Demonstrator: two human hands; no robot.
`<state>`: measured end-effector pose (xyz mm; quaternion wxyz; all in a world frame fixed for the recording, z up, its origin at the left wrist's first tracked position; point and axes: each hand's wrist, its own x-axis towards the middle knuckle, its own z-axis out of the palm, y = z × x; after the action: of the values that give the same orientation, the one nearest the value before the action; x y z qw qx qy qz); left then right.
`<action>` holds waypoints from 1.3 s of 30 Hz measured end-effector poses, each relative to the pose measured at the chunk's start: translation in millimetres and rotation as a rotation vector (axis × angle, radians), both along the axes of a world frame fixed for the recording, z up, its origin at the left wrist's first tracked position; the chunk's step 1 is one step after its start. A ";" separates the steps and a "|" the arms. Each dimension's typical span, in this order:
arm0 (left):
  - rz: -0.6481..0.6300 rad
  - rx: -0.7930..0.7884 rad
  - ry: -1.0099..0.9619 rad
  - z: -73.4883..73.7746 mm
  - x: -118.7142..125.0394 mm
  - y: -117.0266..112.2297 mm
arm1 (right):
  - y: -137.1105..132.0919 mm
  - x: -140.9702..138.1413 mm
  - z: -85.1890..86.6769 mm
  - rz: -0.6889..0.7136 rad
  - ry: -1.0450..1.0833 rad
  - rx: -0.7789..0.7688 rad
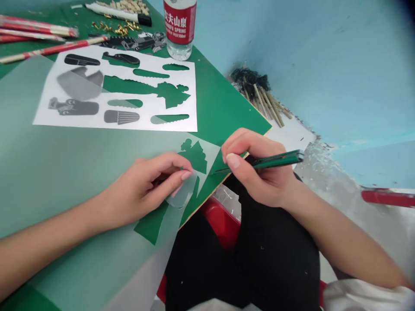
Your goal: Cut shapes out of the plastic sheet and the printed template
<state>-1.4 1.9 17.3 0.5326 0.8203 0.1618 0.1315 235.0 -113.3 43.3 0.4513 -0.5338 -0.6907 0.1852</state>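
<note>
My left hand (142, 190) pinches a small translucent plastic piece (182, 196) between thumb and fingers, above the sheet near the table's corner. My right hand (259, 168) is wrapped round a green craft knife (280, 159), its thin blade pointing left toward the sheet's edge. Whether the blade tip touches the sheet I cannot tell. Beneath my left forearm spreads a large frosted plastic sheet (81, 172), with figure-shaped openings that show green. Behind it lies a white paper template (145, 125) with dark printed shapes and several cut-out holes, its left part under the frosted sheet.
A water bottle (180, 26) stands at the back of the green table (220, 99). Near it lie a marker (116, 13), brass fasteners (119, 29), dark cut-outs (132, 42) and red-wrapped sticks (55, 51). Bamboo sticks (269, 103) lie beyond the table edge.
</note>
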 end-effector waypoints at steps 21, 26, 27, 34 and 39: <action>-0.206 0.156 -0.076 -8.3 -0.8 2.8 | -7.0 7.2 4.7 0.101 0.028 -0.046; -0.134 -0.044 0.031 -0.3 2.8 4.6 | 4.9 -12.3 5.4 0.205 0.134 -0.005; -0.125 -0.096 0.049 1.0 3.6 4.6 | 8.5 -16.9 5.0 0.221 0.146 0.010; -0.127 -0.419 -0.056 1.6 6.2 7.5 | 32.6 -38.0 0.5 0.189 0.217 0.064; -0.143 -0.570 -0.069 3.0 4.5 12.6 | 41.2 -45.9 4.4 0.148 0.294 0.020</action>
<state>3.1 14.6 20.3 0.7545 0.6421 0.1158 0.0710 189.1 -72.0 47.7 0.5380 -0.4440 -0.6565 0.2872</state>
